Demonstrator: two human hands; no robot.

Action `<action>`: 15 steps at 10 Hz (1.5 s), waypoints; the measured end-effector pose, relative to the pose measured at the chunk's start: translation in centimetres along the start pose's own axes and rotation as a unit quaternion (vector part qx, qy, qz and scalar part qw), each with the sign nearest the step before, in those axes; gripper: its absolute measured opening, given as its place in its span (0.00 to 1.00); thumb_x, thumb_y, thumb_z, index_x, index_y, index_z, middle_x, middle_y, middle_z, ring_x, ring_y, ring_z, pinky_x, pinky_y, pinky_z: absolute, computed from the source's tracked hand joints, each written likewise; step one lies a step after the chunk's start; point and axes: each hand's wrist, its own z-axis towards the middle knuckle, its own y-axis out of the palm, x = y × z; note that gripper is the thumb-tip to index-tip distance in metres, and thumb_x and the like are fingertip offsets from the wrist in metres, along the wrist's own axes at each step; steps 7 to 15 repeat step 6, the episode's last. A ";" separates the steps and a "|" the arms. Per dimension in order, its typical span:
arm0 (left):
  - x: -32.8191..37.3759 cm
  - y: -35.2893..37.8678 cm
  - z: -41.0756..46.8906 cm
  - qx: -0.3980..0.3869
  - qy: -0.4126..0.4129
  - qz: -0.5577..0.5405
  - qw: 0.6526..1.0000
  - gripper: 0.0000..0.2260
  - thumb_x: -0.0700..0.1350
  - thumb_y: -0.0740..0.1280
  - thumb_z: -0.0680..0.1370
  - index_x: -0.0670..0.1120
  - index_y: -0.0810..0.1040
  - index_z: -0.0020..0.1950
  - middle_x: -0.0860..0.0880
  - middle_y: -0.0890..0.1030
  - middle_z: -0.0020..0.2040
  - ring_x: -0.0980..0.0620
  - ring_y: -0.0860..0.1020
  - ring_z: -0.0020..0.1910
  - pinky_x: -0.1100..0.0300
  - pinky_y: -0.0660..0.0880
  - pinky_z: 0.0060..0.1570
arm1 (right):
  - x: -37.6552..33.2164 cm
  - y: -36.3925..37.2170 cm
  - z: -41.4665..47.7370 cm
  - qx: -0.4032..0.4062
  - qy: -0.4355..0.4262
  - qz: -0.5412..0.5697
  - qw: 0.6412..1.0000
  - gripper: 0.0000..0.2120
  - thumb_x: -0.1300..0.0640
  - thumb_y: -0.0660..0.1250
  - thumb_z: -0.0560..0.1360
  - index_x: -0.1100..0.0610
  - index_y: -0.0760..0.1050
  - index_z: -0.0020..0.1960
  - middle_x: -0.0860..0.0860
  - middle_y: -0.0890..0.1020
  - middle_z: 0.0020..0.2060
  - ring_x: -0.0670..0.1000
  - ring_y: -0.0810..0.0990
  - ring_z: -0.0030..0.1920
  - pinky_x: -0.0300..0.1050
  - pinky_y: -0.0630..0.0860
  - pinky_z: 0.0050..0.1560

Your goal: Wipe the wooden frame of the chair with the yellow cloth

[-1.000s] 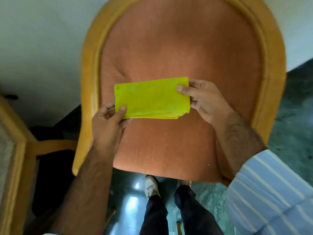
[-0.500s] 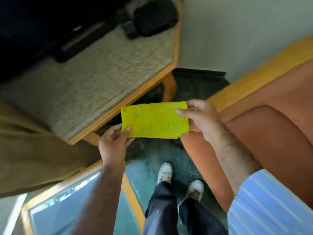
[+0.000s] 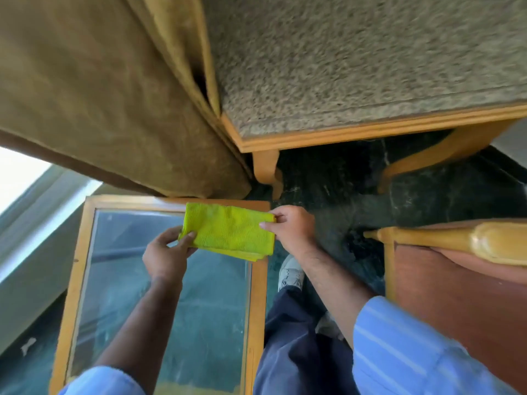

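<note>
Yellow cloth, folded to a flat rectangle, held in mid-air at centre frame. Left hand pinches its lower-left corner, fingers clamped on the fabric; right hand grips the right edge, fingers closed on it. Cloth hangs above a glass-topped surface with wooden border. Chair at right edge of frame, wooden frame well apart from cloth; upholstery appears reddish, view blurred
</note>
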 end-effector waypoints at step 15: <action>-7.8 1.8 8.0 0.052 0.119 0.493 0.861 0.21 0.59 0.73 0.75 0.49 0.79 0.63 0.43 0.77 0.68 0.40 0.74 0.68 0.44 0.71 0.58 | 3.8 11.2 6.8 0.080 -0.198 -0.462 0.861 0.20 0.62 0.52 0.83 0.58 0.69 0.72 0.62 0.74 0.70 0.65 0.70 0.74 0.57 0.71 0.70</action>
